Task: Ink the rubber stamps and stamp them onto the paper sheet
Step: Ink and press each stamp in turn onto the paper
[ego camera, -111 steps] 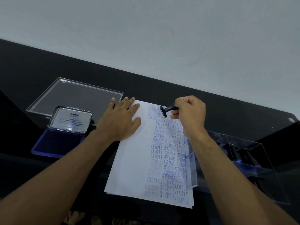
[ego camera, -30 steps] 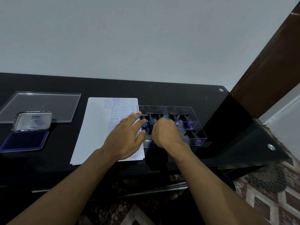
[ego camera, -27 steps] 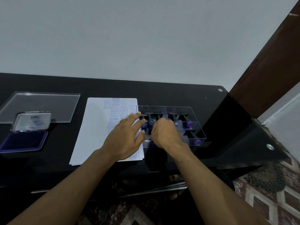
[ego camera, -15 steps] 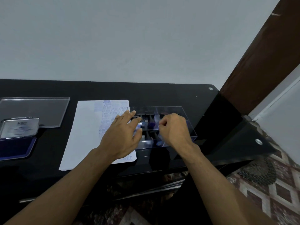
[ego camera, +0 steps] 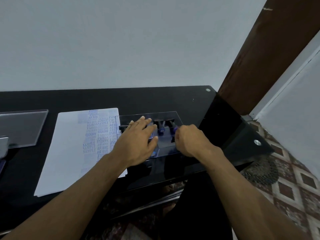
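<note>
- The table (ego camera: pixel 155 99) is glossy black glass with a straight far edge against a matte pale wall (ego camera: pixel 121 40) and round metal studs near its right corners
- The sheet (ego camera: pixel 69 144) is flat white paper, rectangular, lying left of centre; blue printed words crowd its right half, the left half is bare
- The box (ego camera: pixel 166 144) is clear hard plastic, shallow and rectangular, just beside the sheet with its left edge over the sheet's right margin
- The stamps (ego camera: pixel 161 129) lie inside the box: slim dark handles with rounded purple ends, side by side in its far part
- The left hand (ego camera: pixel 138 141) lies flat with fingers spread over the left part of the box, palm down
- The right hand (ego camera: pixel 188 141) is curled into a fist at the box's right side; whether it pinches a stamp I cannot tell, since the fingers are hidden
- A clear flat lid (ego camera: pixel 22 127) rests at the left edge of view, well apart from the sheet
- Bare black glass lies beyond the box and to its right, up to the angled table edge
- A brown wooden post (ego camera: pixel 259 58) rises at the right corner; patterned floor (ego camera: pixel 285 187) shows below
</note>
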`<state>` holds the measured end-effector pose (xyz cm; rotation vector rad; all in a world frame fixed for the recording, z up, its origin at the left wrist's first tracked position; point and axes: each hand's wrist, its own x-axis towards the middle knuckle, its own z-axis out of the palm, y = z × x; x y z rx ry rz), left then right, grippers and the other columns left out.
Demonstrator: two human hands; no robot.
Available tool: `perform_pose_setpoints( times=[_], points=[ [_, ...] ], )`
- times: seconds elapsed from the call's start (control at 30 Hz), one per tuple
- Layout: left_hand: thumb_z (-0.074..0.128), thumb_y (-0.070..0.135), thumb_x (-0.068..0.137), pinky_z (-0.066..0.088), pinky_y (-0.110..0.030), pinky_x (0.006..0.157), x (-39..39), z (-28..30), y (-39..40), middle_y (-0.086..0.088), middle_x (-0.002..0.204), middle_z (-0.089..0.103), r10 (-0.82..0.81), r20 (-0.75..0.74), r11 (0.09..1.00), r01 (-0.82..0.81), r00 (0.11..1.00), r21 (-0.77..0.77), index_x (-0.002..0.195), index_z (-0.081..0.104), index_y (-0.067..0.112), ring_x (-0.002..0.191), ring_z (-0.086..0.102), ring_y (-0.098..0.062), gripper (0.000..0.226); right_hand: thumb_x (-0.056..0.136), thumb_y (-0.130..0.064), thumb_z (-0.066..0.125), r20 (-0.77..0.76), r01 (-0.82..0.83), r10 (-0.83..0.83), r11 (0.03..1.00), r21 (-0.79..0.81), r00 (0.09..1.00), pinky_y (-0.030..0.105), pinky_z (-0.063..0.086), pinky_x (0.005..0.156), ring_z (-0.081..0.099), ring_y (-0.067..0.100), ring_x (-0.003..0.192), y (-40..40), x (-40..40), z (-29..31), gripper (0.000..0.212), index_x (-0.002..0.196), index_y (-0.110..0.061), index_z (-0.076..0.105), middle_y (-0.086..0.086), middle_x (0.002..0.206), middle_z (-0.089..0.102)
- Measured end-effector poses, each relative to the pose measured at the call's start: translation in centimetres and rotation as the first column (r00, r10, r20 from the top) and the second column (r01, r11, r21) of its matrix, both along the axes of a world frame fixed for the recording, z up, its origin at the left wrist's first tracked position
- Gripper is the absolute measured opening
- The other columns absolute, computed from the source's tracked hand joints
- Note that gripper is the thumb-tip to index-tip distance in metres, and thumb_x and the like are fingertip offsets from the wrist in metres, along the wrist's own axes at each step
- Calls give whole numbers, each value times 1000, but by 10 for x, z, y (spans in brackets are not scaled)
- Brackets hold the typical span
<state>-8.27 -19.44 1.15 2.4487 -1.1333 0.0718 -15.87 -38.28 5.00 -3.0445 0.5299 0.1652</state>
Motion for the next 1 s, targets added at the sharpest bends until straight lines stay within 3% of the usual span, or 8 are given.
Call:
perform_pose_setpoints(
  times=[0.1, 0.2, 0.3, 0.5, 0.67, 0.8, 0.87, 1.0],
  points=[
    [42, 42, 103, 13, -45, 126, 3, -4, 1, -2, 161, 34, -7, -8, 1000, 7, 1000, -2, 149, 45, 22, 153, 17, -19, 50, 88, -19, 48, -112, -33, 29, 999, -28, 993, 38, 32, 68, 45, 24, 77, 1, 7, -1, 8, 79, -18, 48, 7, 91, 59],
    [42, 42, 103, 13, -44, 126, 3, -8, 2, -2, 160, 35, -8, -6, 1000, 8, 1000, 4, 149, 45, 22, 153, 17, -19, 51, 83, -22, 45, -183, -51, 61, 997, 60, 981, 38, 40, 70, 47, 23, 66, 0, 17, -5, 12, 72, -18, 44, 7, 92, 62],
    [41, 44, 102, 14, -45, 125, 3, -10, 2, -2, 160, 35, -3, -3, 1000, 3, 1000, 14, 149, 45, 22, 153, 18, -19, 52, 89, -26, 50, -142, -28, 41, 995, 94, 989, 37, 50, 73, 58, 30, 78, -4, 19, -3, 15, 80, -16, 53, 7, 86, 59],
    [43, 43, 101, 15, -44, 125, 2, -10, 3, -3, 157, 39, 8, 12, 1000, -8, 1000, -8, 146, 48, 21, 152, 22, -21, 51, 88, -27, 57, -121, -27, 38, 995, 96, 992, 28, 48, 58, 58, 17, 68, -5, 24, -9, 22, 68, -17, 56, 2, 83, 60],
    [42, 43, 102, 14, -42, 126, 2, -9, 3, -3, 159, 37, 15, 10, 1000, -15, 1000, -7, 148, 46, 21, 152, 19, -20, 51, 86, -23, 59, -112, 31, -19, 994, 104, 994, 21, 31, 48, 47, 8, 62, -4, 29, -13, 23, 64, -18, 54, 3, 86, 51],
    [40, 44, 102, 12, -41, 126, 1, -9, 4, -3, 160, 34, 23, 10, 1000, -23, 1000, 1, 149, 44, 22, 153, 17, -19, 52, 83, -19, 69, 48, 71, -82, 976, 206, 995, 23, 49, 63, 55, 13, 77, 1, 24, -15, 7, 77, -17, 70, 4, 103, 53],
    [40, 44, 102, 11, -40, 126, 1, -9, 4, -3, 160, 34, 20, 14, 1000, -20, 1000, 4, 149, 43, 21, 153, 17, -19, 53, 80, -22, 74, 128, 60, -92, 970, 234, 987, 34, 56, 77, 58, 17, 83, 5, 18, -14, 11, 73, -23, 66, 2, 108, 50],
    [39, 44, 102, 11, -40, 126, 1, -8, 4, -3, 161, 33, 23, 14, 1000, -24, 1000, 12, 150, 43, 20, 153, 16, -19, 53, 79, -25, 75, 236, 8, -60, 977, 214, 970, 41, 56, 78, 55, 14, 79, 11, 10, -10, 21, 74, -32, 56, -2, 105, 43]
  ],
)
